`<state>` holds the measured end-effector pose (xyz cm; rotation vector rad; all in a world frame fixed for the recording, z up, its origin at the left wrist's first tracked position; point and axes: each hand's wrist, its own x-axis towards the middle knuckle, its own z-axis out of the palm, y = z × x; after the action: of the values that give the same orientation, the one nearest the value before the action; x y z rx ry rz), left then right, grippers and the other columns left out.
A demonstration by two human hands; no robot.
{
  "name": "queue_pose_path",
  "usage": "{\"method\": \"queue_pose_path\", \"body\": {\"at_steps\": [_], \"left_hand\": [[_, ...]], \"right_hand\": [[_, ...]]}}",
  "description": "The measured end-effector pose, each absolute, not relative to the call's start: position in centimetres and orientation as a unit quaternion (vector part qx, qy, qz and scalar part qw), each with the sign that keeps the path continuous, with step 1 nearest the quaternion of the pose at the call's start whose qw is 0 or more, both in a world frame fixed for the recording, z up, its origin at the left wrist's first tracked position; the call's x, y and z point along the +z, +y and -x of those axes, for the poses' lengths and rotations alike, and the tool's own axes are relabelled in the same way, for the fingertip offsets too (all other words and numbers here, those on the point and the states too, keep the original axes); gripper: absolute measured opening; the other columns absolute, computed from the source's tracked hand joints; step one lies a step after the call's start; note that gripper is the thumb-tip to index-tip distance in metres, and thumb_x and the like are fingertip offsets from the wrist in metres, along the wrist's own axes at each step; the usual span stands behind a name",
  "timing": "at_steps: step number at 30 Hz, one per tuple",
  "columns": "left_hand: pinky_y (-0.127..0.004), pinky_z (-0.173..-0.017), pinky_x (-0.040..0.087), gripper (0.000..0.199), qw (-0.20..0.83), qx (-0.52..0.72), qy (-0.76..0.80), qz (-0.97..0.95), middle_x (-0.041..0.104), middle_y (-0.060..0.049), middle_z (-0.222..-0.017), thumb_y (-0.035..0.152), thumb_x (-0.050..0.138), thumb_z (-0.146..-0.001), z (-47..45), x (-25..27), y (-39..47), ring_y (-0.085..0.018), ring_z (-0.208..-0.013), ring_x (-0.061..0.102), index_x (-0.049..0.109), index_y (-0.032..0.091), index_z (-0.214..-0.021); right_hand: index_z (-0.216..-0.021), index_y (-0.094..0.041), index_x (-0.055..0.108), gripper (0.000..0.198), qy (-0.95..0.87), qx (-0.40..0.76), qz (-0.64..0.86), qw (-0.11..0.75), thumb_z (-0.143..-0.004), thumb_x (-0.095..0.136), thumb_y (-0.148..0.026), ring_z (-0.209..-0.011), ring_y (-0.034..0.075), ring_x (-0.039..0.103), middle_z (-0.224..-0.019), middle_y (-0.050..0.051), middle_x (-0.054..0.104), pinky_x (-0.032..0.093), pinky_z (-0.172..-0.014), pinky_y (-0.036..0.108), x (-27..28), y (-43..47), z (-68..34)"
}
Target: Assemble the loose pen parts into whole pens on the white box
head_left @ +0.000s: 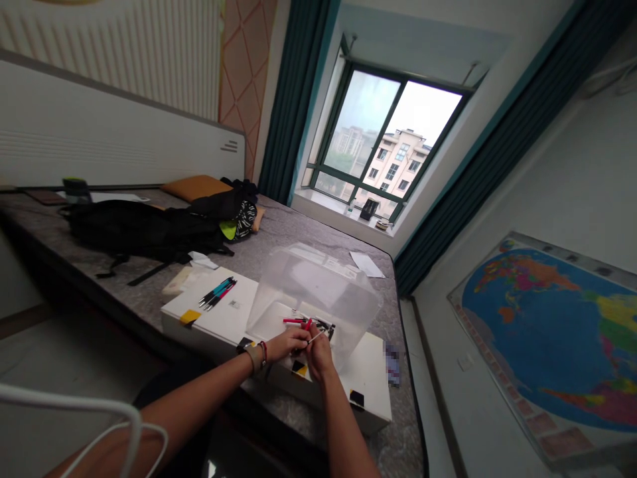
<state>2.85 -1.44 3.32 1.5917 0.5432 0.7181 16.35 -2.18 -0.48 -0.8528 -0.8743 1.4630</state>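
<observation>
"Where's the thin white stick (316, 337)?"
"Between the left hand (294, 342) and right hand (321, 355), both apparently pinched closed on it (clear box (279, 282) just beyond)."

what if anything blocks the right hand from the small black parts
Nothing visible: the right hand is close beside the small black parts, with no obstacle showing between them. Whether they touch is unclear.

Along the bed's (293, 224) near edge I have boxes (369, 373); on them, pens (217, 294) toward the left end, 1 bin (318, 282) to their right. Behind: 1 backpack (134, 226) left, 1 sheet (367, 265) near the far right corner.
</observation>
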Motion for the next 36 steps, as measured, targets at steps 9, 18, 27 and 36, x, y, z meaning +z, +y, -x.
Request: {"method": "queue_pose_path", "body": {"at_steps": [9, 18, 27, 36], "left_hand": [[-0.021, -0.056, 0.041, 0.030, 0.655, 0.320, 0.254, -0.635, 0.058, -0.003, -0.085, 0.043, 0.058, -0.076, -2.1, 3.0, -0.9, -0.013, -0.070, 0.054, 0.061, 0.016, -0.089], [-0.021, -0.060, 0.041, 0.036, 0.598, 0.422, 0.327, -0.597, 0.062, -0.004, -0.078, 0.048, 0.057, -0.079, 0.1, 3.5, 0.3, -0.013, -0.072, 0.055, 0.059, 0.015, -0.093], [-0.027, -0.074, 0.045, 0.036, 0.529, 0.485, 0.329, -0.614, 0.065, -0.005, -0.080, 0.045, 0.059, -0.079, 0.1, 1.3, 0.5, -0.014, -0.075, 0.058, 0.064, 0.013, -0.095], [-0.030, -0.079, 0.046, 0.037, 0.511, 0.450, 0.331, -0.653, 0.069, -0.009, -0.094, 0.044, 0.063, -0.077, 0.7, 1.0, 1.1, -0.017, -0.083, 0.060, 0.068, 0.013, -0.096]], "right_hand": [[-0.086, -0.018, 0.062, 0.024, -0.287, 0.636, 0.338, 0.632, -0.076, 0.067, -0.040, -0.070, 0.014, 0.062, -0.080, 0.002, 0.067, 0.048, -0.059, 0.023, -0.2, -2.3, -16.7], [-0.091, -0.021, 0.060, 0.033, -0.248, 0.626, 0.369, 0.641, -0.071, 0.070, -0.046, -0.089, 0.020, 0.065, -0.093, 0.005, 0.070, 0.050, -0.073, 0.032, -0.6, -2.0, -17.1], [-0.110, -0.023, 0.056, 0.044, -0.250, 0.620, 0.380, 0.639, -0.071, 0.072, -0.036, -0.075, 0.016, 0.065, -0.083, 0.002, 0.070, 0.050, -0.069, 0.029, 0.1, -2.3, -16.6], [-0.098, -0.022, 0.061, 0.037, -0.287, 0.621, 0.380, 0.623, -0.065, 0.075, -0.031, -0.079, 0.016, 0.065, -0.088, 0.004, 0.069, 0.051, -0.077, 0.033, 0.1, -2.3, -16.6]]}}
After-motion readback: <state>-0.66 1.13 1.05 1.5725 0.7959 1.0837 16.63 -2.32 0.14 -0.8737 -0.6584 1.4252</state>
